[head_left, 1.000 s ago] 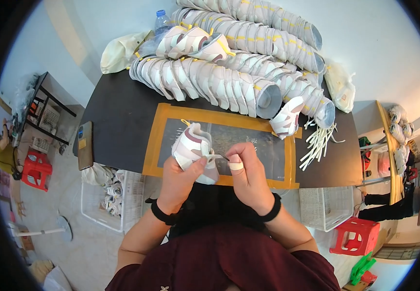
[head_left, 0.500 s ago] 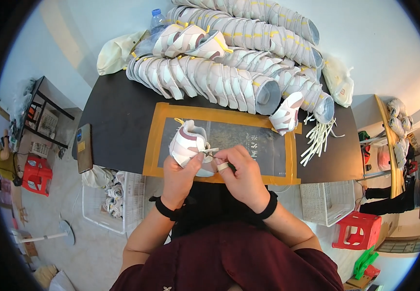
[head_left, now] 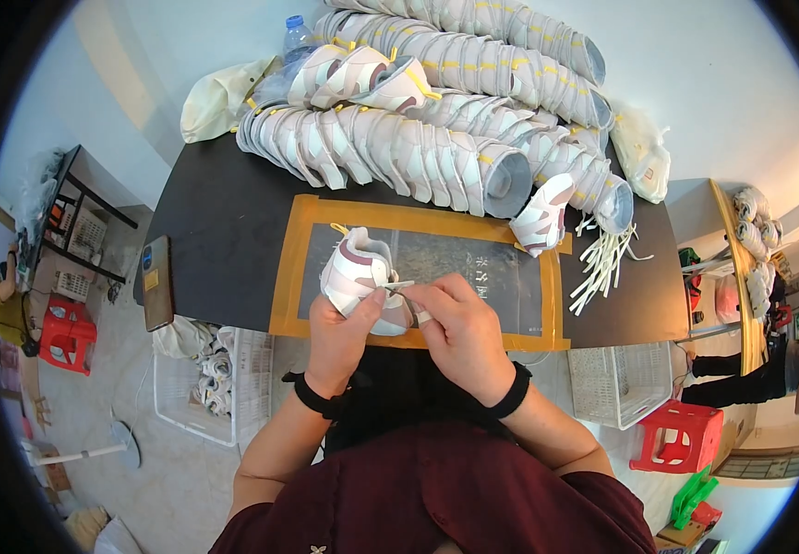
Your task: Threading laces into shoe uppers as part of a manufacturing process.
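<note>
Lying flat at the left edge of the black table (head_left: pixel 233 222): a phone (head_left: pixel 156 283), dark screen up, yellow sticker near its far end. Standing at the far left, behind the shoe rows: a clear plastic bottle (head_left: pixel 296 39) with blue cap. No readable signs elsewhere.

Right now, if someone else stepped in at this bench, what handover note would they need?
Left hand steadies a white-and-mauve shoe upper on the taped mat.
Right hand pinches a white lace at the upper's opening.
Loose laces lie right of the mat; rows of stacked uppers fill the back of the table.
Done: lace started on this upper. How far it is threaded cannot be told.
Left: lacing looks unfinished.
</note>
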{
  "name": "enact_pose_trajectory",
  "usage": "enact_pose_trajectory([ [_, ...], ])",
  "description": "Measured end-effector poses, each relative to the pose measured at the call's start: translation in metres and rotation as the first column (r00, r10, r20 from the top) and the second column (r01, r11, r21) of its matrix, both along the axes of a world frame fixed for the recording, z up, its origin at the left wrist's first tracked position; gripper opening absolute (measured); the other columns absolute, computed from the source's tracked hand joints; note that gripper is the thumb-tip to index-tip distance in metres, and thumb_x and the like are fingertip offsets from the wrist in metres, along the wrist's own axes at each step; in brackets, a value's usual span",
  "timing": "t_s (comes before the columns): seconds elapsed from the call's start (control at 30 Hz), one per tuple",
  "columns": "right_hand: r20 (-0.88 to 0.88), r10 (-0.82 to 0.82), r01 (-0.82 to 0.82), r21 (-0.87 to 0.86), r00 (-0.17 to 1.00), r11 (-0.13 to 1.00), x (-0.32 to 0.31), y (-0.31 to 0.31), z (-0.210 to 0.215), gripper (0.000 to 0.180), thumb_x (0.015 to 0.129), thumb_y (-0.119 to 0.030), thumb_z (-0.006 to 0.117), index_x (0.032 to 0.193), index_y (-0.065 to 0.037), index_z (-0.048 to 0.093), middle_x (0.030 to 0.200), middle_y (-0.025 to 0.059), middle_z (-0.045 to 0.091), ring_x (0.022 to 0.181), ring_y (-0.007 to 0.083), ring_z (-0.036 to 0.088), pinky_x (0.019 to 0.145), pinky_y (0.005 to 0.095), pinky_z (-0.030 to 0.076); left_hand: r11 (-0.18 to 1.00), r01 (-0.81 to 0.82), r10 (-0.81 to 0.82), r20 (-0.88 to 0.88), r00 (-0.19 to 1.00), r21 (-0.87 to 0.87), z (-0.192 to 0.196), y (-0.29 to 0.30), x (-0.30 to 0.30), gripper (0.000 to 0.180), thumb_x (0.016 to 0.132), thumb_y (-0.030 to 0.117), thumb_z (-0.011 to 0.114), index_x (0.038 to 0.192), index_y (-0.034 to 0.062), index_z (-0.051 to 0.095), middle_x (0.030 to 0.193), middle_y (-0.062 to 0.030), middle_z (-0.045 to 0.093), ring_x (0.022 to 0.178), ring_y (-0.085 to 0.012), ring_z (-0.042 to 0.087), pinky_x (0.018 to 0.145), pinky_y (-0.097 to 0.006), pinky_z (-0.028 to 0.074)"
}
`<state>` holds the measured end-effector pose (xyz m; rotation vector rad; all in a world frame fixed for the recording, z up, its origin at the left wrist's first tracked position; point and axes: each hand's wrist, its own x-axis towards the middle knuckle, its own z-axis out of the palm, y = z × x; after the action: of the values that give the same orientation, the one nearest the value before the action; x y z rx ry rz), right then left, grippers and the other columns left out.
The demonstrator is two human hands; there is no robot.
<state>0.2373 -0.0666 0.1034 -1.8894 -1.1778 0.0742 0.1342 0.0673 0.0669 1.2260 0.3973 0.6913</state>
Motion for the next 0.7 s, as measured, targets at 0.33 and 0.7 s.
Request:
enact_pose_trajectory([
  [0.33,0.245,0.086,-0.046,-0.163,0.966,0.986,0.007,0.005,0.013,0.015,0.078,-0.004,0.062,0.091,-0.009,0.058,0.084,0.0082,0.055,0.076,0.0289,0.062,0.065,0.0393,0.052,0.992,0.03,-0.02,-0.078,0.997,0.125,-0.002,0.002,0.001,0.021,0.093,0.01,0.062,0.111,0.0001,0.066,0.101,-0.0013,0.068,0.09,-0.008,0.061,0.079,-0.026,0.048],
  [0.7,0.287,0.331,-0.203,-0.396,0.899,0.895,0.02,0.022,0.008,0.017,0.08,-0.007,0.062,0.096,-0.007,0.058,0.088,0.0105,0.058,0.071,0.031,0.064,0.06,0.0405,0.054,0.999,-0.041,0.037,-0.15,0.988,-0.024,-0.008,0.001,0.01,0.024,0.092,0.009,0.063,0.114,-0.0002,0.065,0.103,-0.0001,0.066,0.091,-0.0065,0.058,0.078,-0.025,0.047],
])
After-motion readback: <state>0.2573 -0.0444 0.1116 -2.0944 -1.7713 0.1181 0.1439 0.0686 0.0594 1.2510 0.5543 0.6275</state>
